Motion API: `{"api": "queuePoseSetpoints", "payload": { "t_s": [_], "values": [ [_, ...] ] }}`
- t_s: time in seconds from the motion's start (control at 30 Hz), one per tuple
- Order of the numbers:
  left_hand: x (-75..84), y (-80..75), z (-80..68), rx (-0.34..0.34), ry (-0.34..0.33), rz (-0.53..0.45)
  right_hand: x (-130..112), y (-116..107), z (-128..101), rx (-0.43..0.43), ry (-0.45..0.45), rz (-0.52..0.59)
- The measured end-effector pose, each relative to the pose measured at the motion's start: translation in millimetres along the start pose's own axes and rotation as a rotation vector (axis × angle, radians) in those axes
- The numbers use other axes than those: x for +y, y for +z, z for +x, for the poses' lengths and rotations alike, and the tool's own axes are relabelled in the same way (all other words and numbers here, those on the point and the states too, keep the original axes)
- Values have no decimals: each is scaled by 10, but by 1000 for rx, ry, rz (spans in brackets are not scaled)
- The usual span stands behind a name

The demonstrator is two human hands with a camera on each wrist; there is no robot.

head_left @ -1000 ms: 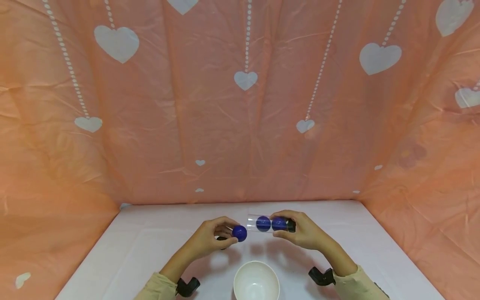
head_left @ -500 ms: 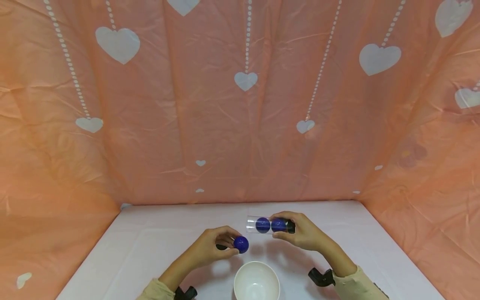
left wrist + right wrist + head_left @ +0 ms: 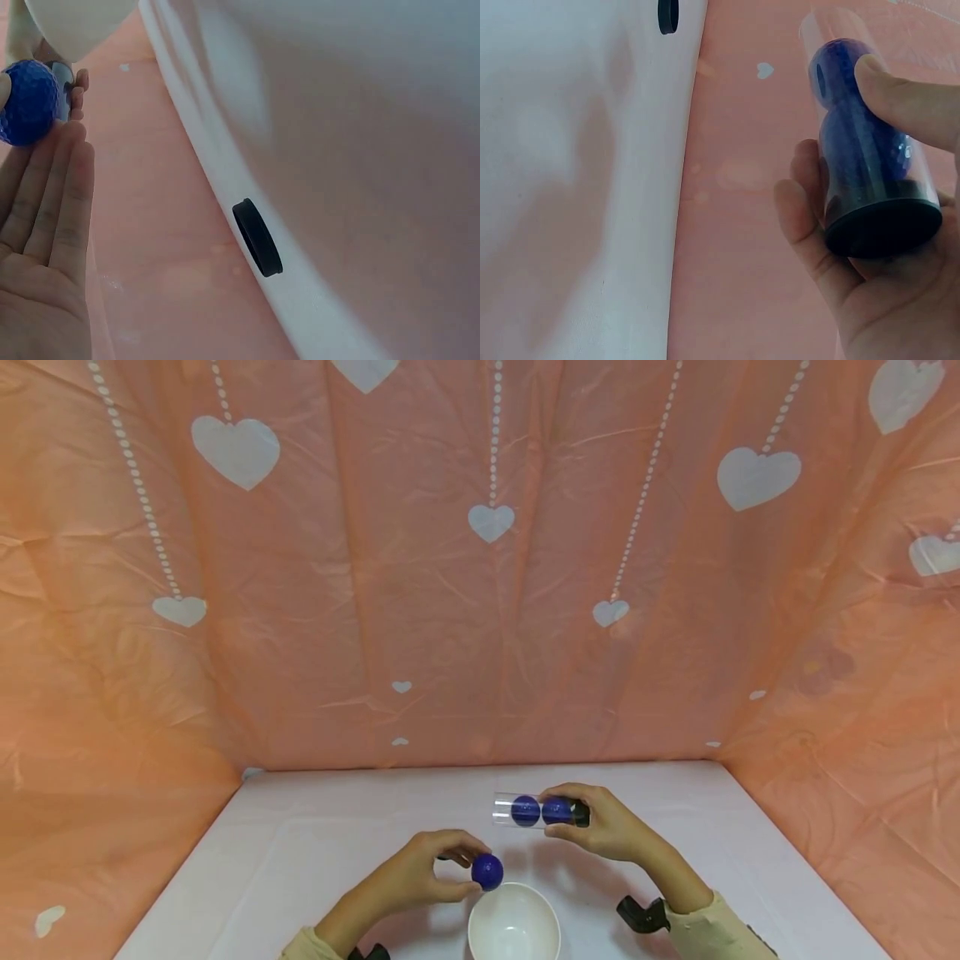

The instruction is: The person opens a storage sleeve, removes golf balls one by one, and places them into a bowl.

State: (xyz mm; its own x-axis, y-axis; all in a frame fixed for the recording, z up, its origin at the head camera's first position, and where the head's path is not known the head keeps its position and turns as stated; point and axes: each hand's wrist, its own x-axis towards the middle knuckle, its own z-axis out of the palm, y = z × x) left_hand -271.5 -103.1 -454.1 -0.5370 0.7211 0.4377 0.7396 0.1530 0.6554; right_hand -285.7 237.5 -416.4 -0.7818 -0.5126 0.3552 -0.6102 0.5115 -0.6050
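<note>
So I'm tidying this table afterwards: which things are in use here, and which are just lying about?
In use:
left hand pinching a blue ball just above the bowl
right hand holding the clear tube, two balls inside, black cap on its end

Lying about:
black ring on the table

A white tabletop [image 3: 300,843] sits before a salmon-pink backdrop [image 3: 450,610] printed with white hearts; a black ring [image 3: 257,237] lies on it.
</note>
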Motion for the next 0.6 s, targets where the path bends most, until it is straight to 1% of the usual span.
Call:
{"api": "queuePoseSetpoints", "payload": {
  "t_s": [0.1, 0.2, 0.3, 0.4, 0.6],
  "values": [
    [12, 20, -9, -17, 77, 42, -3, 3, -2, -3, 4, 2],
    [32, 40, -17, -18, 148, 96, -2, 8, 1, -6, 8, 0],
    [54, 52, -18, -17, 181, 130, 0, 9, 1, -8, 10, -6],
    [71, 57, -14, -34, 188, 157, 2, 6, -3, -3, 10, -8],
    [96, 65, -34, -83, 133, 244, 12, 12, -1, 2, -2, -11]
  ]
}}
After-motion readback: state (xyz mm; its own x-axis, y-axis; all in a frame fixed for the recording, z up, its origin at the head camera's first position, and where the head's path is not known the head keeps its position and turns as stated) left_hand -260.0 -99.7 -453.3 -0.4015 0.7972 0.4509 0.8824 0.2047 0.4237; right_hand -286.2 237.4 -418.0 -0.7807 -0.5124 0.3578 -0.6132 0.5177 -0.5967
